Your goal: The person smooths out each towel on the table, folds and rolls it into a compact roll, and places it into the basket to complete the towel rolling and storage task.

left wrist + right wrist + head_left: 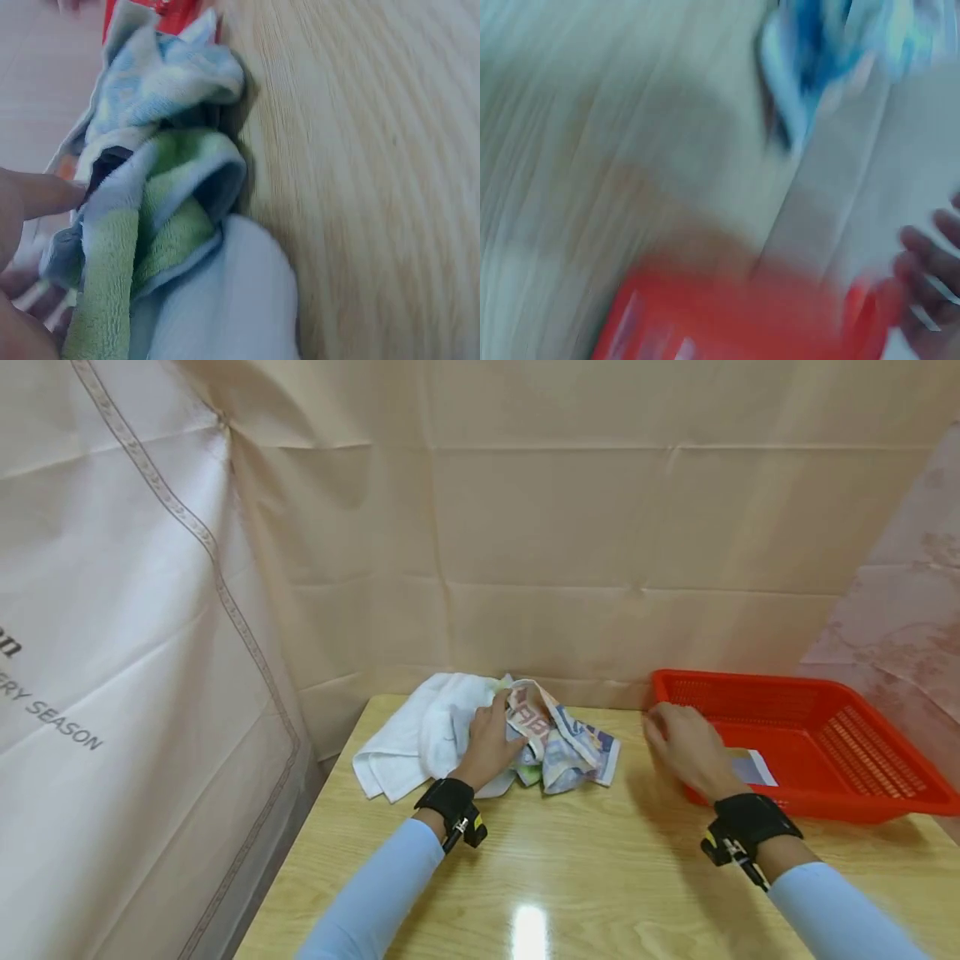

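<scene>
My left hand [491,743] touches a heap of crumpled cloths on the wooden table, its thumb and fingers apart against the fabric. The heap holds a white towel [427,735] on the left and a patterned towel [566,752] with blue, red and white print on the right. In the left wrist view, a green towel [180,202] with a pale edge lies folded beside the fingers. My right hand [686,747] is over the left rim of a red plastic basket [847,793], its fingers loosely curled and holding nothing.
Inside the basket lies a flat piece [750,767] with tan, grey-blue and white areas. Beige fabric [547,552] hangs behind the table [585,868], and pale printed fabric [135,677] hangs at the left. The right wrist view is blurred.
</scene>
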{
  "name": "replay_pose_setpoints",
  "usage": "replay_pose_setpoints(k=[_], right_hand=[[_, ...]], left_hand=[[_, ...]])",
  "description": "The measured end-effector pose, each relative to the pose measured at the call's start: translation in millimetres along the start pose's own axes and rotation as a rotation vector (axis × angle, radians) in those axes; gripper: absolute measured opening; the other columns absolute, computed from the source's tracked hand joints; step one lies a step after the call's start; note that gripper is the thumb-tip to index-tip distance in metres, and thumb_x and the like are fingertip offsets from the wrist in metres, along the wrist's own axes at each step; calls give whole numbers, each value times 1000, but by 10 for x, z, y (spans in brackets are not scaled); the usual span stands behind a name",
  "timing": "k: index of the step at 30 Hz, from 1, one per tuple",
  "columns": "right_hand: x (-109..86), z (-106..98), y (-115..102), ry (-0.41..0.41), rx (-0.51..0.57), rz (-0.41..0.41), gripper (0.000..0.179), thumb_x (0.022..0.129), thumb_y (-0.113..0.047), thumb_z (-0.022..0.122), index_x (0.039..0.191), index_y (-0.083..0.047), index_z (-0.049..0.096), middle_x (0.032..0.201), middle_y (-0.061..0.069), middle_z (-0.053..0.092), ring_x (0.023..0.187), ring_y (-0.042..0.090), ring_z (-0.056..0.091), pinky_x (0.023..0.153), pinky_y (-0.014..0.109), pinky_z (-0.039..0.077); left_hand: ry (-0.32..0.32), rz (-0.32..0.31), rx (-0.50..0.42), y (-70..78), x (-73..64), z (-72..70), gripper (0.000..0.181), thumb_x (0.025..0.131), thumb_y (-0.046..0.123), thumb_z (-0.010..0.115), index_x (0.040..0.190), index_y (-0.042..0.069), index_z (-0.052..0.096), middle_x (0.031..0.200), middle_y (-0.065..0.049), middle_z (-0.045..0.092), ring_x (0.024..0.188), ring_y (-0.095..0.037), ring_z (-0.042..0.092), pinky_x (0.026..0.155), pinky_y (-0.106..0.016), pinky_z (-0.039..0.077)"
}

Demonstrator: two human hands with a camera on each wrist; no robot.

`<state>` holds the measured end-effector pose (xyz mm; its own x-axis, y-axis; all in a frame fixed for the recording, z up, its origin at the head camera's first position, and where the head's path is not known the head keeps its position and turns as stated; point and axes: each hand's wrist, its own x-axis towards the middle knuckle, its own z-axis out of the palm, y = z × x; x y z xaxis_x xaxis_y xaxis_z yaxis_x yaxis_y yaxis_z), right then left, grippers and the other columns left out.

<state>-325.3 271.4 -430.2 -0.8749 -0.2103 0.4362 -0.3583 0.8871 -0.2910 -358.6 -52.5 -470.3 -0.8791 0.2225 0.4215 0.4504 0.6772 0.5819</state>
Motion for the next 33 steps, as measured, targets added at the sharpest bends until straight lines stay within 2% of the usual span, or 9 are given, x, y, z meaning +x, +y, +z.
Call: replay_pose_setpoints(k=[4, 9, 13, 17, 19, 23, 25, 31, 33], right_hand=[[120, 354, -410, -242, 118, 10, 79, 96, -40, 72, 145, 13, 40, 127, 35, 61, 112, 50, 61, 95, 61, 49], [114, 479, -587, -212, 169, 28, 35, 93, -14, 72, 116, 11, 62, 89, 18, 67, 81, 34, 63, 73, 46, 51], [107, 167, -664, -125, 307, 29, 17, 100, -19, 67, 103, -2, 66, 84, 5, 61, 77, 23, 56, 68, 38, 44], [108, -264, -831, -176, 548, 19, 22, 101, -27, 68, 112, -9, 61, 99, 9, 62, 88, 27, 59, 76, 39, 50], [79, -446, -930, -230, 676, 26, 25, 100, -25, 71, 118, -10, 60, 109, 11, 62, 95, 29, 61, 82, 38, 54], [-18, -739, -1095, -271, 845, 54, 29, 101, -19, 69, 124, -7, 56, 120, 14, 58, 103, 31, 59, 86, 32, 55], [-60, -886, -1145, -256, 903, 49, 26, 105, -17, 62, 127, -7, 54, 122, 14, 55, 105, 29, 57, 89, 29, 54], [-94, -1255, -1106, -239, 1284, 13, 28, 107, 0, 40, 132, -6, 51, 114, 9, 59, 95, 21, 62, 85, 24, 55], [-100, -1294, -1067, -241, 1358, 29, 32, 107, 2, 40, 136, -8, 48, 115, 8, 59, 94, 19, 64, 85, 24, 55]], left_hand=[[-37, 40, -99, 79, 11, 18, 82, 91, 13, 81, 156, 6, 31, 130, -10, 66, 125, -35, 50, 106, -50, 41], [-23, 96, -32, 123, -15, 69, 83, 90, 23, 83, 155, 6, 34, 142, -19, 52, 128, -37, 43, 102, -48, 43], [-23, 120, 2, 136, -8, 16, 105, 83, 42, 87, 163, 16, 23, 162, -16, 31, 140, -39, 33, 109, -58, 34], [-134, 87, -274, 228, 26, -129, 116, 84, 51, 83, 164, 40, -1, 170, -4, 19, 152, -32, 24, 114, -64, 28], [-210, 80, -455, 298, 43, -198, 101, 88, 48, 80, 162, 47, 10, 165, -1, 30, 149, -27, 34, 112, -59, 35], [-317, 79, -670, 423, 7, -326, 51, 94, 35, 77, 141, 37, 57, 127, -1, 67, 108, -21, 69, 86, -44, 58], [-345, 74, -716, 449, -53, -398, 35, 97, 31, 74, 129, 27, 64, 111, -5, 69, 89, -23, 72, 76, -41, 60], [-330, 68, -866, 528, -228, -639, 36, 98, 29, 73, 128, 13, 61, 125, -11, 63, 103, -24, 70, 83, -47, 59], [-289, 134, -821, 612, -249, -725, 40, 96, 27, 76, 131, 15, 61, 122, -10, 64, 100, -21, 69, 83, -46, 59]])
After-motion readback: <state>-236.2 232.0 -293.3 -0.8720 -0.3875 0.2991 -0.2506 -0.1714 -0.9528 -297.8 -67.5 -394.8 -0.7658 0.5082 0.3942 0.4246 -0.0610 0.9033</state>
